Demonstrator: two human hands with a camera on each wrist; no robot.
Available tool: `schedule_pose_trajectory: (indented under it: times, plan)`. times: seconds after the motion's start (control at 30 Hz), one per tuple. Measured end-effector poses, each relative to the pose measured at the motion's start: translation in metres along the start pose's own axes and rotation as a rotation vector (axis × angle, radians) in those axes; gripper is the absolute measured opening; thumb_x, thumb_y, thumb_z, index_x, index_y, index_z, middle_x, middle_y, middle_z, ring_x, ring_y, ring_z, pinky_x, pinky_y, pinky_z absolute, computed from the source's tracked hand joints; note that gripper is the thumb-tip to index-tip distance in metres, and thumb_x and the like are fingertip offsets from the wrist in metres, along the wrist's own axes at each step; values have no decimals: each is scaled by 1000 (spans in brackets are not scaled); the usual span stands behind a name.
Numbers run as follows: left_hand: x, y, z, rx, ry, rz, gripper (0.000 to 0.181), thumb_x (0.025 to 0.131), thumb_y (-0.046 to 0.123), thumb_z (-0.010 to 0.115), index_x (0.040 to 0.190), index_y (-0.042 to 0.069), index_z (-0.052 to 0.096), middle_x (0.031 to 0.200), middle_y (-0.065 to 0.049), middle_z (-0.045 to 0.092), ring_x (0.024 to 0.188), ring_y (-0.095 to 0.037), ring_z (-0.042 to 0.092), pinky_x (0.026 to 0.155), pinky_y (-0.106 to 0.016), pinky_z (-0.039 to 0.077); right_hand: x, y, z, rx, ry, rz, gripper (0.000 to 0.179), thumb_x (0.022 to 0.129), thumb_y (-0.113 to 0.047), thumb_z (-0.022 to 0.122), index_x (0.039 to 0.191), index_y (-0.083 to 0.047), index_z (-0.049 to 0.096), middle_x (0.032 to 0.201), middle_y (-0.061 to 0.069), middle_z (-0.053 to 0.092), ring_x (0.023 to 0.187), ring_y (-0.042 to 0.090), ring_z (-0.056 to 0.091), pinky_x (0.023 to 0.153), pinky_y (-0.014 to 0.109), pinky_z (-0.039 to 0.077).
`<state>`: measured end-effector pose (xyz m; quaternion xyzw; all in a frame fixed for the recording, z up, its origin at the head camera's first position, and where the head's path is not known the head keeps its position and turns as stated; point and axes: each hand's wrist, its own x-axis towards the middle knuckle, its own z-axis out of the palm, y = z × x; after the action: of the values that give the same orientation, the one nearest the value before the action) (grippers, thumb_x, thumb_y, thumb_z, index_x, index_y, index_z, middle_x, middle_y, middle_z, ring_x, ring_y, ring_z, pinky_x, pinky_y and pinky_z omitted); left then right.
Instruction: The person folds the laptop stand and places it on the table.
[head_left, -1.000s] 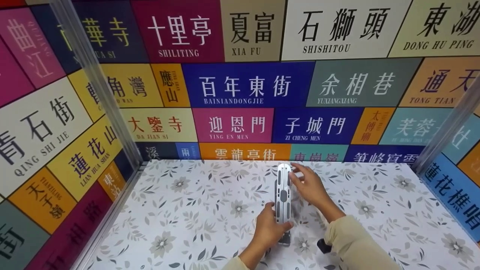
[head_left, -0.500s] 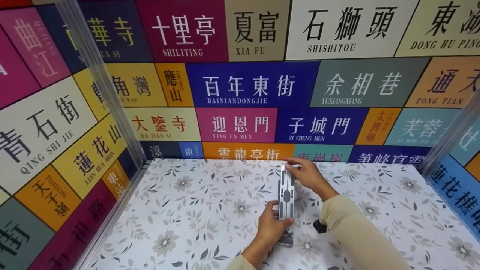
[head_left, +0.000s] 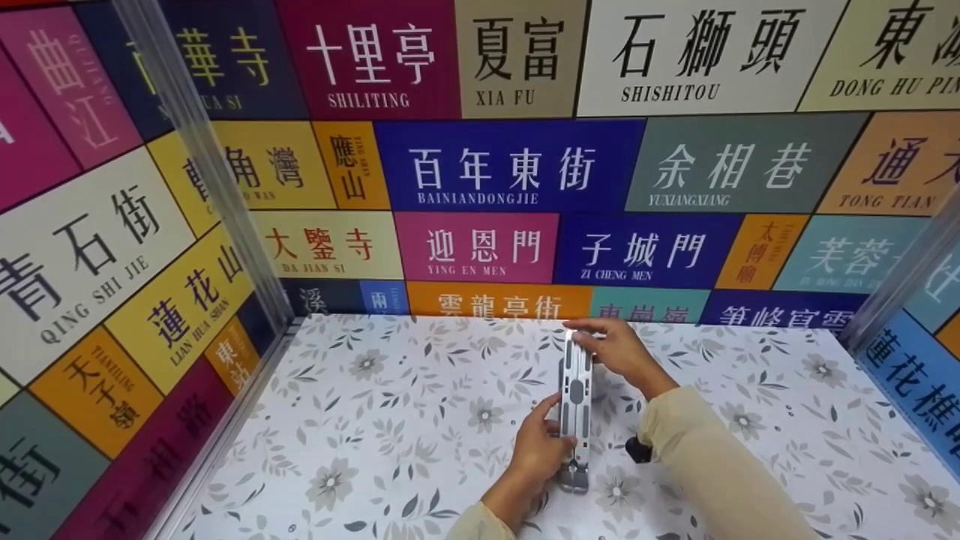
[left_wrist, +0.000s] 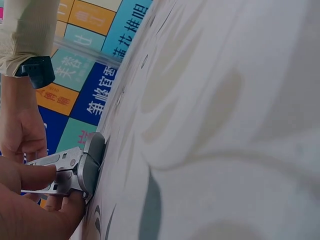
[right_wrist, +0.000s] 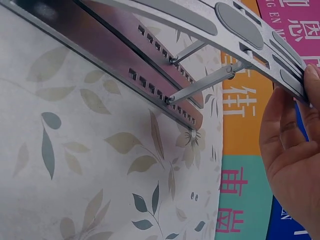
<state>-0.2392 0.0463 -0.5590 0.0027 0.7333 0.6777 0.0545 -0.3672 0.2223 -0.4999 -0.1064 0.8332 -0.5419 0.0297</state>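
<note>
A folding laptop stand [head_left: 577, 394], silver with grey pads, is on the table, its narrow length running away from me. In the right wrist view its upper arms [right_wrist: 240, 25] are raised at an angle over the slotted base bars [right_wrist: 135, 62], with metal struts [right_wrist: 202, 87] between them. My left hand [head_left: 536, 454] pinches the stand's near end between thumb and fingers; the left wrist view shows its grey hinged end [left_wrist: 90, 167] right at the tabletop. My right hand [head_left: 619, 349] grips the raised far end, thumb on top and fingers [right_wrist: 292, 125] underneath.
A white tablecloth [head_left: 420, 450] with grey leaves and flowers covers the table. Colourful panels [head_left: 510, 165] with Chinese lettering stand behind it and along the sides. Clear upright strips [head_left: 217, 180] mark the corners. A small black device [head_left: 639, 450] is at my right sleeve.
My right hand has moved from beside the stand's far end to gripping it. The left hand stays at the near end with its thumb slightly shifted. The head view has turned a little left.
</note>
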Motion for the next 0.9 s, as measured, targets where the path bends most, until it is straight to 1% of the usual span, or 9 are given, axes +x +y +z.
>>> schedule_pose_trajectory:
  times: [0.03, 0.07, 0.17, 0.27, 0.3, 0.43, 0.57, 0.8, 0.9]
  plan:
    - [0, -1, 0, 1, -3, 6, 75, 79, -13, 70, 146, 15, 55, 91, -7, 70, 78, -12, 66, 64, -26, 55, 0, 0, 0, 6, 1, 4, 30, 100, -22, 65, 130, -19, 71, 90, 7, 55, 85, 23, 54, 77, 42, 58]
    - [0, -1, -1, -2, -6, 11, 74, 79, -14, 69, 146, 14, 55, 91, -7, 71, 78, -12, 65, 64, -26, 54, 0, -1, 0, 6, -2, 6, 31, 101, -23, 65, 130, -19, 71, 93, 7, 57, 87, 23, 55, 78, 43, 59]
    - [1, -2, -1, -13, -9, 23, 73, 78, -14, 69, 144, 13, 56, 88, -8, 71, 75, -11, 64, 63, -25, 52, -2, -2, -1, 17, -7, 17, 32, 101, -23, 65, 132, -18, 70, 114, 10, 66, 96, 23, 60, 83, 47, 61]
    - [1, -2, -2, -16, -15, 28, 71, 79, -14, 69, 144, 13, 57, 86, -8, 71, 73, -11, 63, 60, -24, 51, -3, -2, -1, 17, -10, 24, 33, 101, -24, 65, 133, -18, 69, 136, 11, 64, 106, 23, 64, 86, 45, 61]
    - [1, -2, -2, -19, -16, 27, 71, 79, -14, 69, 144, 13, 57, 86, -8, 71, 73, -11, 63, 60, -24, 51, -3, -2, -1, 16, -9, 26, 33, 101, -25, 65, 133, -19, 69, 140, 11, 63, 107, 24, 64, 85, 44, 61]
    - [1, -3, -3, -20, -29, 32, 70, 81, -13, 69, 144, 12, 57, 89, -8, 73, 78, -13, 66, 63, -25, 53, -4, -3, 0, 1, -2, 40, 34, 101, -26, 65, 134, -19, 69, 134, 12, 64, 103, 22, 63, 82, 38, 62]
    - [1, -3, -6, -23, -44, 38, 69, 81, -14, 68, 144, 12, 57, 91, -8, 74, 81, -15, 68, 67, -25, 55, -6, -4, -1, -2, 4, 47, 34, 100, -27, 66, 133, -20, 69, 130, 12, 65, 97, 21, 63, 81, 39, 62]
    - [2, -2, -10, -54, -83, 38, 72, 80, -16, 66, 146, 11, 57, 85, -10, 71, 77, -16, 67, 64, -24, 53, -9, -4, -3, -7, 7, 42, 35, 101, -27, 65, 134, -19, 69, 138, 11, 63, 106, 22, 64, 86, 44, 61]
    - [2, -2, -11, -62, -97, 30, 73, 79, -17, 66, 146, 11, 56, 83, -10, 69, 75, -16, 66, 63, -25, 53, -10, -3, -4, -8, 13, 55, 35, 100, -28, 66, 134, -20, 69, 137, 10, 63, 106, 22, 64, 86, 45, 61]
